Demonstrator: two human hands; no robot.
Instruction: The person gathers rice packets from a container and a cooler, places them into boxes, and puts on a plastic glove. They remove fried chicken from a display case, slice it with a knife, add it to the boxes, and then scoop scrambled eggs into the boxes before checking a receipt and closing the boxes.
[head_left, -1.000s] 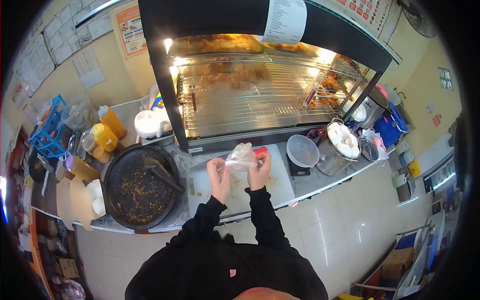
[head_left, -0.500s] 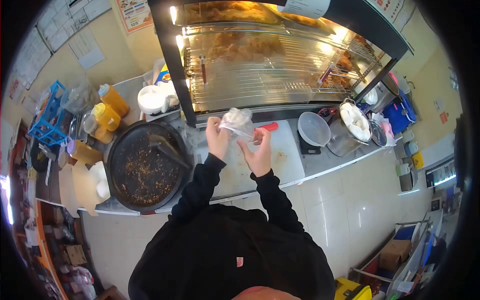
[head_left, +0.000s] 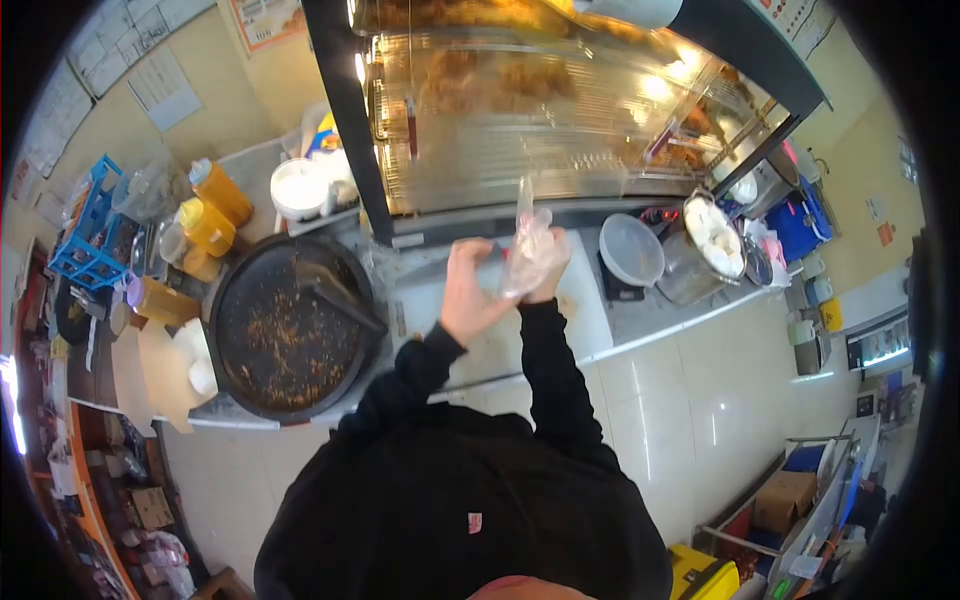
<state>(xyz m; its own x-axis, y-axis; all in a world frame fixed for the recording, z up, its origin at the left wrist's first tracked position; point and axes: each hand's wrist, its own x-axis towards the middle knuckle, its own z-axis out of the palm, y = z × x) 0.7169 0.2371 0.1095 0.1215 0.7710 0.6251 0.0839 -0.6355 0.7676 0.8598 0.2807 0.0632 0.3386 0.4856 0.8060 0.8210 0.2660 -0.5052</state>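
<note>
A thin, clear plastic bag stands up over the cutting board, its narrow tip pointing toward the glass cabinet. My right hand is closed around it, with the fingers partly hidden behind the film. Facing it from the left, my left hand has its fingers and thumb spread wide apart. The left thumb reaches the lower edge of the plastic; whether it touches is hard to see. Below both hands lies the white cutting board, stained with crumbs. Part of a knife blade shows on it behind my left hand.
A large black round pan with crumbs stands left, near sauce bottles. The lit glass cabinet holds fried food behind the board. On the right are a clear plastic tub on a scale and a metal pot with white contents.
The plastic bag has moved from my left hand to my right and now stands upright. My left hand has spread and shifted right and nearer; my right hand has moved slightly right and away.
</note>
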